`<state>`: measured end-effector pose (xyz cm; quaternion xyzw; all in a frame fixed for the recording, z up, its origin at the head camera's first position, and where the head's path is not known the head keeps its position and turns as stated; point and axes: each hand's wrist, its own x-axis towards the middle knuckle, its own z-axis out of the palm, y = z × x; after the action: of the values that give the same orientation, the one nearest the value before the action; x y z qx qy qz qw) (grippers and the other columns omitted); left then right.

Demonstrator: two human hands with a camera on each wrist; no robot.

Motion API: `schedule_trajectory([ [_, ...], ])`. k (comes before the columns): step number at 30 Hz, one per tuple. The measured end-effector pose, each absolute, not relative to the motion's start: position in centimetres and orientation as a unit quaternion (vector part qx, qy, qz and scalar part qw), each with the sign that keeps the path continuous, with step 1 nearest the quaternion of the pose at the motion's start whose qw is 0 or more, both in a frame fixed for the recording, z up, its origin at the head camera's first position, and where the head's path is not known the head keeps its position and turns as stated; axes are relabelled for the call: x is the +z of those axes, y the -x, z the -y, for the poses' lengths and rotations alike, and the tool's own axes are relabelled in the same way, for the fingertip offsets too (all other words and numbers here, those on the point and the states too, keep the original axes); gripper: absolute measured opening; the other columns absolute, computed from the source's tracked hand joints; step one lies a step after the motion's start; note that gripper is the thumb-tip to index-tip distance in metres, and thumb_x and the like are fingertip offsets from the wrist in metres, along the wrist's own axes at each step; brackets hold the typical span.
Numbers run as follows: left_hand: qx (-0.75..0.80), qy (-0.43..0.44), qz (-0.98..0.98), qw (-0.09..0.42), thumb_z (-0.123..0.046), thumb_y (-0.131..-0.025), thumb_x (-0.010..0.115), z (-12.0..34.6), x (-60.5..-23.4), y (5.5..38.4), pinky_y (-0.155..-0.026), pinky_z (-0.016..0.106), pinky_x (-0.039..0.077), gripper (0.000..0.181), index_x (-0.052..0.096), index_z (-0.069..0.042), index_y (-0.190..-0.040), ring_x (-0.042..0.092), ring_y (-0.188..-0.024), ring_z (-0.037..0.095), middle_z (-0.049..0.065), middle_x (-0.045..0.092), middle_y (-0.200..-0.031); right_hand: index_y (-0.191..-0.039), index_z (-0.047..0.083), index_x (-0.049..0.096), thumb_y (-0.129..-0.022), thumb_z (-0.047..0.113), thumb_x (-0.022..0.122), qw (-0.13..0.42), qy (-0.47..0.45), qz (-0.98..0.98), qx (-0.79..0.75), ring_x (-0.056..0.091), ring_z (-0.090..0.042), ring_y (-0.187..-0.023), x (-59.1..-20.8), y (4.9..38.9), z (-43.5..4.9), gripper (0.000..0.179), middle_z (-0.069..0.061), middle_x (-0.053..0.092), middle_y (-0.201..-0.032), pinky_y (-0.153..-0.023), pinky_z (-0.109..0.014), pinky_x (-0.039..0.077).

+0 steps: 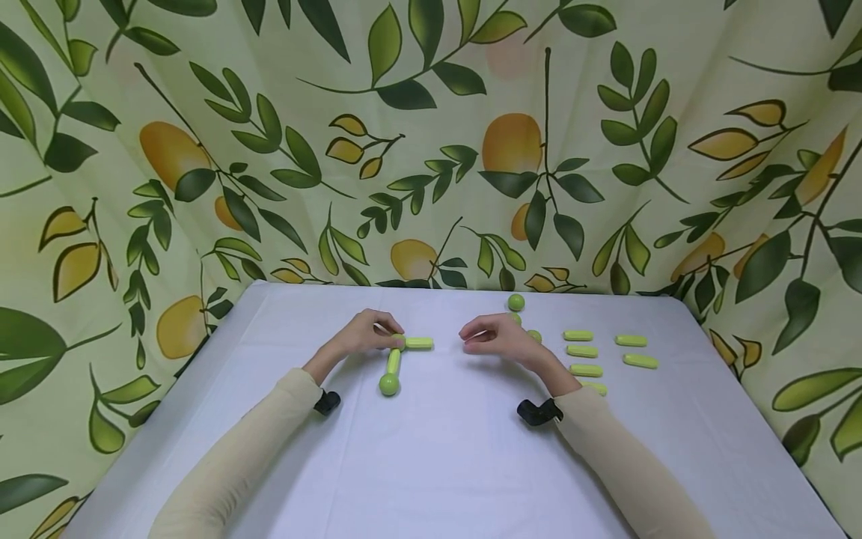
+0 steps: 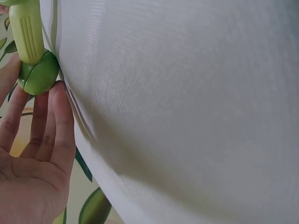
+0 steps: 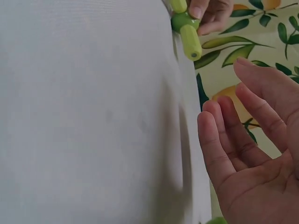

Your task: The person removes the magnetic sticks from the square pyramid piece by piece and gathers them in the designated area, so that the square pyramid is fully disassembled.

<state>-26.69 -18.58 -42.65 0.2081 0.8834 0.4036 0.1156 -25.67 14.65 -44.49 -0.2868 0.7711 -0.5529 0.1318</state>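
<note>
With thumb and fingertips my left hand [image 1: 367,332] holds a green ball [image 2: 41,77] at the corner of a small ball-and-rod piece. One light green rod [image 1: 419,343] points right from that ball, its far end bare. A second rod [image 1: 393,361] runs toward me to another green ball [image 1: 388,385]. My right hand [image 1: 503,338] hovers to the right of the piece, fingers relaxed and slightly bent, with nothing between them. The right wrist view shows its palm, apart from the rod's bare end [image 3: 193,54].
Behind the right hand lie loose green balls [image 1: 515,302], partly hidden by it. Farther right, several light green rods [image 1: 586,370] lie in two columns, one partly behind the right forearm. A leaf-patterned curtain [image 1: 431,187] hangs beyond the white table [image 1: 458,464].
</note>
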Motion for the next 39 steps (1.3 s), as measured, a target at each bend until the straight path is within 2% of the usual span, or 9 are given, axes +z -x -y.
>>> schedule_trajectory([
  [6, 0.394, -0.229, -0.883, 0.108, -0.014, -0.088, 0.083, 18.4, -42.8, 26.8, -0.085, 0.034, 0.055, 0.018, 0.076, -0.004, -0.102, 0.068, -0.099, 0.024, 0.003, 0.072, -0.101, -0.115, -0.007, 0.069, -0.088, 0.004, 0.081, 0.136, 0.284, -0.770, -0.555, 0.070, -0.025, -0.098, -45.0, 26.1, -12.7, 0.031, -0.021, 0.069, -0.112, -0.088, -0.031, 0.055],
  [12, 0.389, -0.223, -0.887, 0.111, -0.015, -0.088, 0.083, 18.2, -42.9, 26.9, -0.085, 0.034, 0.055, 0.018, 0.077, -0.005, -0.102, 0.068, -0.098, 0.022, 0.002, 0.072, -0.100, -0.114, -0.006, 0.070, -0.087, 0.003, 0.081, 0.127, 0.292, -0.772, -0.551, 0.069, -0.027, -0.097, -45.4, 26.6, -10.9, 0.031, -0.019, 0.070, -0.110, -0.088, -0.032, 0.055],
  [18, 0.390, -0.212, -0.888, 0.118, -0.014, -0.089, 0.082, 18.1, -42.8, 26.9, -0.084, 0.034, 0.055, 0.017, 0.077, -0.006, -0.102, 0.067, -0.096, 0.021, 0.000, 0.072, -0.099, -0.115, -0.011, 0.068, -0.086, -0.002, 0.080, 0.120, 0.310, -0.765, -0.551, 0.068, -0.034, -0.098, -46.0, 27.1, -9.4, 0.033, -0.026, 0.068, -0.109, -0.087, -0.029, 0.055],
  [22, 0.388, -0.208, -0.890, 0.118, -0.015, -0.089, 0.082, 18.0, -43.0, 26.9, -0.083, 0.033, 0.055, 0.017, 0.077, -0.006, -0.102, 0.067, -0.096, 0.020, -0.001, 0.072, -0.098, -0.113, -0.015, 0.067, -0.085, -0.007, 0.079, 0.114, 0.315, -0.770, -0.542, 0.066, -0.039, -0.097, -45.9, 27.2, -8.5, 0.032, -0.030, 0.067, -0.107, -0.089, -0.037, 0.055],
  [26, 0.389, -0.206, -0.890, 0.116, -0.015, -0.089, 0.082, 18.0, -42.9, 26.9, -0.082, 0.034, 0.055, 0.017, 0.077, -0.005, -0.102, 0.067, -0.096, 0.021, 0.000, 0.072, -0.098, -0.111, -0.010, 0.070, -0.085, -0.003, 0.081, 0.103, 0.320, -0.774, -0.537, 0.066, -0.029, -0.094, -45.8, 27.3, -8.0, 0.029, -0.021, 0.071, -0.105, -0.089, -0.040, 0.054],
  [30, 0.394, -0.200, -0.889, 0.119, -0.014, -0.089, 0.082, 18.0, -42.7, 26.7, -0.077, 0.032, 0.056, 0.017, 0.077, -0.005, -0.102, 0.067, -0.093, 0.021, 0.001, 0.072, -0.098, -0.108, -0.003, 0.075, -0.085, 0.000, 0.082, 0.104, 0.318, -0.774, -0.537, 0.065, -0.022, -0.093, -46.0, 27.6, -7.7, 0.024, -0.009, 0.073, -0.102, -0.088, -0.035, 0.054],
  [34, 0.398, -0.199, -0.887, 0.121, -0.015, -0.089, 0.082, 18.0, -42.7, 26.7, -0.074, 0.032, 0.056, 0.016, 0.077, -0.006, -0.102, 0.066, -0.088, 0.019, 0.000, 0.071, -0.097, -0.104, -0.001, 0.076, -0.083, -0.005, 0.081, 0.110, 0.302, -0.775, -0.544, 0.065, -0.019, -0.091, -46.2, 27.6, -7.4, 0.021, -0.006, 0.073, -0.099, -0.085, -0.030, 0.054],
  [39, 0.404, -0.215, -0.881, 0.120, -0.014, -0.089, 0.081, 18.2, -42.9, 26.8, -0.072, 0.030, 0.056, 0.015, 0.076, -0.006, -0.101, 0.066, -0.087, 0.018, 0.001, 0.072, -0.097, -0.101, -0.001, 0.076, -0.082, -0.007, 0.081, 0.115, 0.282, -0.777, -0.550, 0.066, -0.018, -0.089, -46.1, 27.4, -7.2, 0.020, -0.006, 0.073, -0.097, -0.085, -0.031, 0.054],
])
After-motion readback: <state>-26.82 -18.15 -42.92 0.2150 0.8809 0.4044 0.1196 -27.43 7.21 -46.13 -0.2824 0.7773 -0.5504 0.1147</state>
